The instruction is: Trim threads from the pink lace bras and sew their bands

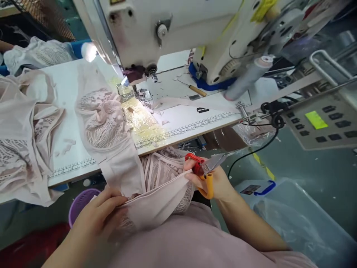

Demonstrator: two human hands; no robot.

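A pale pink lace garment piece (156, 193) is stretched between my two hands, just below the sewing table's front edge. My left hand (97, 216) pinches its left end with closed fingers. My right hand (214, 182) grips the right end and also holds small thread snips (205, 167) with a red and orange handle, blades pointing right. Another lace piece (103, 119) drapes over the white table (195, 119) and hangs down toward my hands.
The white sewing machine (173, 29) stands over the table, its needle area (139, 93) lit. A heap of pink lace pieces (22, 137) lies at left. A control panel (318, 121) sits at right. A purple basket (80, 203) and a clear plastic bin (292, 219) stand below.
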